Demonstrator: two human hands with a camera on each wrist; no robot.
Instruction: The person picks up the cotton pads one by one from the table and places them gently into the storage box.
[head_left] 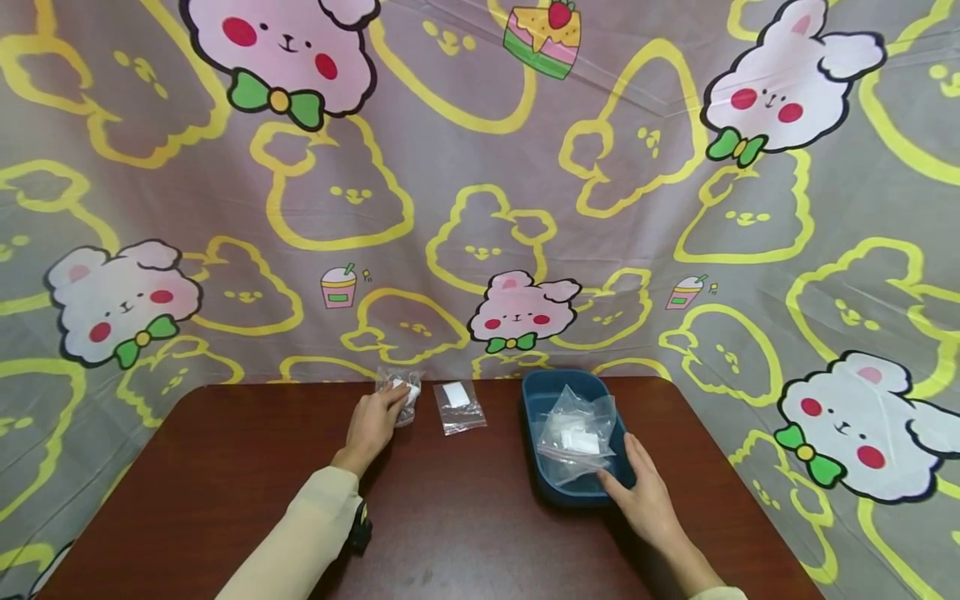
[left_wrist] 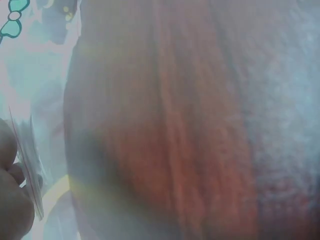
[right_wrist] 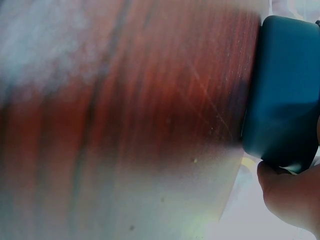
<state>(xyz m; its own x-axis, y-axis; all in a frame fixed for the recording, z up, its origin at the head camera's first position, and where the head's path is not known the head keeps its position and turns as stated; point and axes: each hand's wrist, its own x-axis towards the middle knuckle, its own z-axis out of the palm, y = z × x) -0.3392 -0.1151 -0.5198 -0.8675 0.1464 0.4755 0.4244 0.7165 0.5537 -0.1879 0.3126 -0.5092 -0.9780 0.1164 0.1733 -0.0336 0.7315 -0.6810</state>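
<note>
At the back of the table, my left hand pinches a clear plastic bag with something white inside. In the left wrist view, curled fingers meet the edge of that bag. A second clear zip bag, holding a white piece, lies flat just to its right. My right hand grips the near right corner of a blue plastic bin, thumb at the front rim. Several clear bags with white contents lie in the bin. The right wrist view shows the bin's outer wall and my thumb.
The dark reddish-brown table runs back to a patterned cloth that hangs behind it and at both sides. A black band shows at my left wrist. The bin stands close to the table's back edge.
</note>
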